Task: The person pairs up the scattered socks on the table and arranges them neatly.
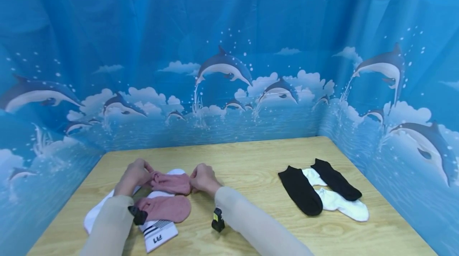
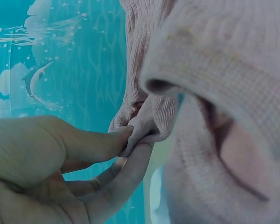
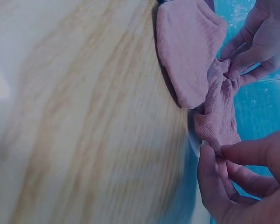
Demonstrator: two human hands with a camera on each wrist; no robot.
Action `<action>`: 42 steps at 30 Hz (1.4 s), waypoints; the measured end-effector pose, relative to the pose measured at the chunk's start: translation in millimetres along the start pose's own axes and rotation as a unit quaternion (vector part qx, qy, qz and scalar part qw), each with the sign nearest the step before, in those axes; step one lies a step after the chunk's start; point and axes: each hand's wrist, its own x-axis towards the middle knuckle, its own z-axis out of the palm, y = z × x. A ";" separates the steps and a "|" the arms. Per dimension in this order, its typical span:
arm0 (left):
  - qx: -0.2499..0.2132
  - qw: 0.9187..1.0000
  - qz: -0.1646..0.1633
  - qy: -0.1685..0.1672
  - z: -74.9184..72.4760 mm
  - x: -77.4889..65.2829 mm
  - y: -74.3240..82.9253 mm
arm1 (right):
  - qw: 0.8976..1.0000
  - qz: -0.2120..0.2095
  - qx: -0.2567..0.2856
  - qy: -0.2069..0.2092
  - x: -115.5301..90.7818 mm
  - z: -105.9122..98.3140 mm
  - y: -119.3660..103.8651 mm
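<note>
A pink sock (image 1: 171, 183) is stretched between both hands on the left side of the table. My left hand (image 1: 135, 175) pinches its cuff between thumb and fingers, bunching the ribbed knit in the left wrist view. At the other end, my right hand (image 1: 203, 178) pinches the toe, with thumb and forefinger tips on the fabric in the right wrist view. Nearer the front lies a second pink sock (image 1: 168, 208), flat, its toe pointing right. Beneath the pink socks are white socks, one with a striped cuff (image 1: 159, 235) bearing dark lettering.
To the right, two black socks (image 1: 300, 190) lie across white socks (image 1: 342, 205) on the wooden table (image 1: 244, 168). Another white piece (image 1: 96, 213) shows beside the left forearm. Blue dolphin-print curtains (image 1: 229, 100) stand around the table's back and sides.
</note>
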 end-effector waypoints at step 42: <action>-0.014 0.999 0.038 0.025 -3.4 -10.5 23.0 | 0.997 0.010 0.075 0.000 1.9 -28.9 -5.4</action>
